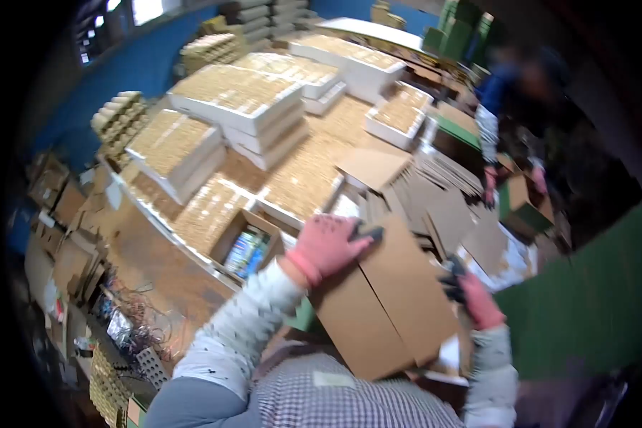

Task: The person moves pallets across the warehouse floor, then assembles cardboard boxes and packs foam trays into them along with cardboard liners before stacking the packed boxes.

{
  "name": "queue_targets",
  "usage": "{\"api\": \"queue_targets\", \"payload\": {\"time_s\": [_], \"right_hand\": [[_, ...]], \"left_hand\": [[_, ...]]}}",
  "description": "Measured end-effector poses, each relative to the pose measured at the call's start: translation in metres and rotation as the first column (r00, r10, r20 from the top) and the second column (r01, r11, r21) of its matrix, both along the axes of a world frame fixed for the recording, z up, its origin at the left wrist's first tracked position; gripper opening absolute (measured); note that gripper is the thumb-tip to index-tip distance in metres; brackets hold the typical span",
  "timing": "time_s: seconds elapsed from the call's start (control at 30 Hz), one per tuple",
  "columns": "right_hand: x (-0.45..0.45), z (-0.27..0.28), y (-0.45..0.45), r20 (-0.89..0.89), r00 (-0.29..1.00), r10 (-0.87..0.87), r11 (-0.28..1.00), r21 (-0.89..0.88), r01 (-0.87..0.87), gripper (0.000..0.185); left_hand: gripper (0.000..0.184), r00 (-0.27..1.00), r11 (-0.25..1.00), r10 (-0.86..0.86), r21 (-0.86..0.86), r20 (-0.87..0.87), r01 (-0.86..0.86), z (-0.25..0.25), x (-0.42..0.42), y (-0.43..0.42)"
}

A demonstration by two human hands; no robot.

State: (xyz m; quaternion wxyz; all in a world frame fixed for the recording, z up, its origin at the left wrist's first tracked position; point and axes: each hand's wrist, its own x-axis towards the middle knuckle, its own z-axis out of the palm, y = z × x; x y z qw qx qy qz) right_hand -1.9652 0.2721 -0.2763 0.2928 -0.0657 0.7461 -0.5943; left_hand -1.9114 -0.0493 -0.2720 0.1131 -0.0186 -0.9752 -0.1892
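Observation:
A brown cardboard box (385, 303) is tilted in front of my body, its two top flaps folded down with a seam between them. My left hand (328, 246), in a pink glove with dark fingertips, grips the box's far left edge. On the opposite side, my right hand (476, 294), in a similar glove, has its fingers bent against the box's right edge. Flat cardboard pieces (442, 210) lie just beyond the box. Left of it, an open carton (246, 246) holds colourful packets.
White trays (250, 100) filled with small tan pieces are stacked across the table. A co-worker (488, 135) at the right handles a green-and-brown box (524, 207). Egg-carton-like trays (118, 125) stand at the left edge. A green surface (585, 285) lies to my right.

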Motion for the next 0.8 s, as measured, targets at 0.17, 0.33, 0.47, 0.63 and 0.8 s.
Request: {"api": "queue_targets", "payload": {"time_s": [0.17, 0.33, 0.47, 0.63, 0.8], "right_hand": [[0.027, 0.051, -0.013, -0.729, 0.684, -0.029, 0.99, 0.075, 0.123, 0.026], [0.022, -0.016, -0.066, -0.412, 0.324, 0.851, 0.479, 0.863, -0.161, 0.037], [0.021, 0.026, -0.09, -0.329, 0.452, 0.829, 0.485, 0.825, -0.29, 0.035], [0.01, 0.027, -0.097, -0.263, 0.506, 0.821, 0.455, 0.838, -0.301, 0.044], [0.004, 0.006, -0.089, -0.445, 0.402, 0.8, 0.543, 0.822, -0.172, 0.05]], "left_hand": [[0.035, 0.859, 0.525, 0.054, 0.746, -0.509, 0.41, -0.03, 0.026, -0.046], [0.051, 0.979, 0.612, 0.14, 0.79, -0.151, 0.034, -0.127, -0.025, -0.124], [0.097, 0.758, 0.167, 0.652, 0.978, -0.014, -0.126, -0.029, -0.116, -0.223], [0.049, 0.605, 0.289, 0.796, 0.857, 0.032, -0.427, -0.184, -0.259, -0.417], [0.022, 0.875, 0.333, 0.483, 0.92, 0.02, -0.205, -0.103, -0.136, -0.315]]}}
